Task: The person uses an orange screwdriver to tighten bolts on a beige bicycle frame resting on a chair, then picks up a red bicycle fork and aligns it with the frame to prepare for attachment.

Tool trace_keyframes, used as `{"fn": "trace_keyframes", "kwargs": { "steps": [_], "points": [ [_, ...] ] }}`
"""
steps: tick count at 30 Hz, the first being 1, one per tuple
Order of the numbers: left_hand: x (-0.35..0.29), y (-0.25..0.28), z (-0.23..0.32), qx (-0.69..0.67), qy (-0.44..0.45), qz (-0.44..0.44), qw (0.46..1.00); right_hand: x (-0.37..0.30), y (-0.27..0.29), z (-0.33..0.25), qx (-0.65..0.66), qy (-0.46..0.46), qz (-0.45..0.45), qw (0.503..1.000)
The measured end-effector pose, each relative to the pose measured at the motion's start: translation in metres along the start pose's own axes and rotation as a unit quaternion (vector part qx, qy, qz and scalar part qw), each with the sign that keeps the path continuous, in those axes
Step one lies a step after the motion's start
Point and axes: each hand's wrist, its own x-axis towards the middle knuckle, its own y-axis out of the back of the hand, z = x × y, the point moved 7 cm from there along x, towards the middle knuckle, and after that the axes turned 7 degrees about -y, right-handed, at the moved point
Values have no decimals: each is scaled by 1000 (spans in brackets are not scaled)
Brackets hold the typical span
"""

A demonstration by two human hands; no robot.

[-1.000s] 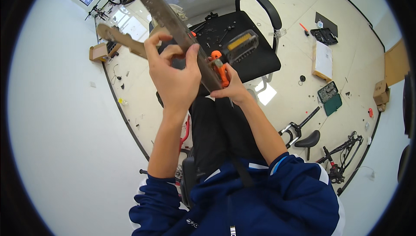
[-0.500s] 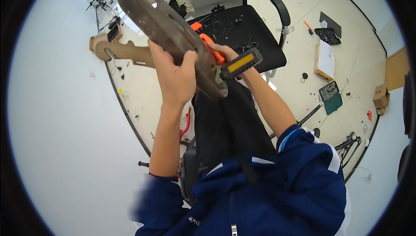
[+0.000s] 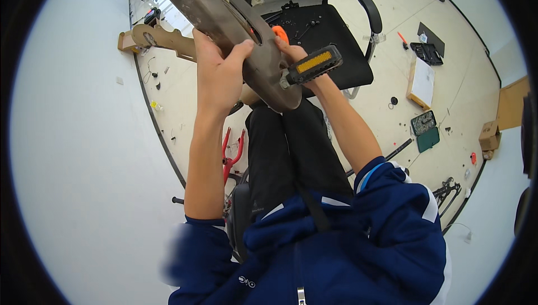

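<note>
A long grey-brown plastic cover, like a bicycle chain guard with slots, is held up tilted over my lap. My left hand is closed on its left edge, thumb lying across the face. From under it a brown arm-like part sticks out to the left. At the lower right end sits a black pedal with a yellow reflector. Behind the pedal, my right hand is closed round an orange-handled tool, mostly hidden by the cover; its kind cannot be made out.
Ahead stands a black office chair with small bolts and tools on its seat. To the right on the floor lie a black tool case, a white-topped board and a green case of small parts. A red fork is by my left leg.
The cover, with both hands on it, has risen slightly and turned to show more of its slotted face. Less of the orange tool is visible. The whole view has shifted a little.
</note>
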Motion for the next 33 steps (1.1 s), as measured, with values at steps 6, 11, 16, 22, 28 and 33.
{"fn": "trace_keyframes", "kwargs": {
  "steps": [6,11,16,22,28,33],
  "points": [
    [-16,5,8,-1,16,-61,998,-1,1,3,51,9,17,999],
    [-50,10,-33,169,-112,-171,964,-16,8,-12,10,21,20,1000],
    [-67,2,-63,23,9,-167,986,-22,3,6,52,49,25,997],
    [-54,0,-73,-39,-14,-162,986,-16,6,12,72,-7,76,994],
    [-34,-8,-55,32,-96,-175,979,-26,-5,-12,132,34,17,991],
    [-11,0,-74,59,-21,-168,984,-19,-21,-12,153,106,129,974]
  ]
}}
